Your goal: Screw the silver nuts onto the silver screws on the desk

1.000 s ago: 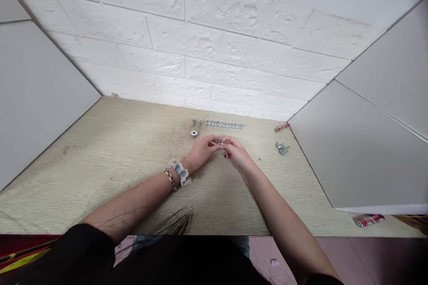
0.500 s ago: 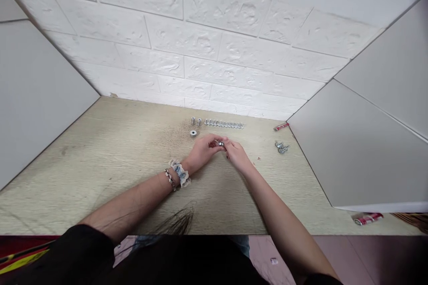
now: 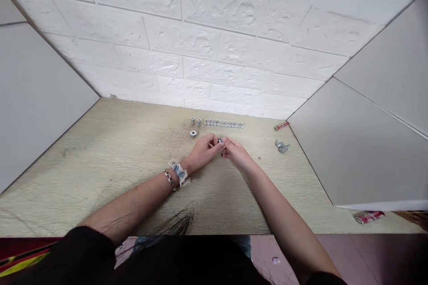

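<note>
My left hand [image 3: 204,148] and my right hand [image 3: 236,153] meet just above the table. Between their fingertips is a small shiny metal piece [image 3: 220,141]. Fingers cover most of it, so its exact kind cannot be made out. Both hands are closed in a pinch, the left fingers around its left side and the right fingers at its right side. Behind them stands a neat row of small silver screws [image 3: 224,124]. To its left are two thicker threaded metal pieces [image 3: 199,122], and a round metal piece with a dark centre hole [image 3: 193,133] lies nearer my left hand.
A small pile of metal hardware [image 3: 281,146] lies to the right on the wooden table [image 3: 133,151]. One red battery [image 3: 281,125] is by the right panel, another red battery [image 3: 369,217] near the front edge. A white brick-patterned wall [image 3: 200,71] and side panels enclose the table.
My right fingers have shifted and curled lower beside the metal piece, which has turned a little in the grip. The things on the table have not moved.
</note>
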The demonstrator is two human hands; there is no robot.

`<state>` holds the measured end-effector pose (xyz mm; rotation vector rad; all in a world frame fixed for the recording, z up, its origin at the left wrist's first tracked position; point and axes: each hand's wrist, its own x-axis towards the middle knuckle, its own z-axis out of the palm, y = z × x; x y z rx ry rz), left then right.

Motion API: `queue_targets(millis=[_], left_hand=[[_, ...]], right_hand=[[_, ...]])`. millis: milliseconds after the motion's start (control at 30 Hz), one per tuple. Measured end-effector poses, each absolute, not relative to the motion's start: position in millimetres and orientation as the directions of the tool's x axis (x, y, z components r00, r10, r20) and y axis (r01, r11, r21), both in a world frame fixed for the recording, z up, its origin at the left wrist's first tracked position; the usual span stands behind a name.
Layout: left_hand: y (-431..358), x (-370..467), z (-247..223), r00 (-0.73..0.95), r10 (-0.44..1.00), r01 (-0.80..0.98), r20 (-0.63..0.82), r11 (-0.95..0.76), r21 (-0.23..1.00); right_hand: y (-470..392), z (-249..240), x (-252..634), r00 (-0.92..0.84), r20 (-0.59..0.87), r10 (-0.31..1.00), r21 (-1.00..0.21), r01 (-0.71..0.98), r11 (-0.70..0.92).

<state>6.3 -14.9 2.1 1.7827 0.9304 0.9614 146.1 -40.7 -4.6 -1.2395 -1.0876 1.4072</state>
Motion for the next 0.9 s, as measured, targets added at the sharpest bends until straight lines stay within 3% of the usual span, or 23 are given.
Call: queue_targets(millis=[367, 633, 767, 900], left_hand=[[-13, 6, 10, 0.473, 0.881, -0.054, -0.011, 0.041, 0.998], [-12, 8, 9, 0.423, 0.904, -0.11, -0.065, 0.122, 0.986], [-10, 7, 8, 0.38, 0.923, -0.085, -0.057, 0.096, 0.992], [-13, 6, 5, 0.385, 0.919, 0.113, 0.091, -0.144, 0.983]], right_hand=[[-46, 12, 142, 0.037, -0.041, 0.998, -0.986, 0.159, -0.046], [-45, 9, 139, 0.092, -0.062, 0.994, -0.997, 0.044, -0.066], [-44, 5, 138, 0.114, -0.096, 0.989, -0.994, 0.036, -0.101], [-42, -3, 139, -0.024, -0.212, 0.977, -0.977, 0.022, -0.211]])
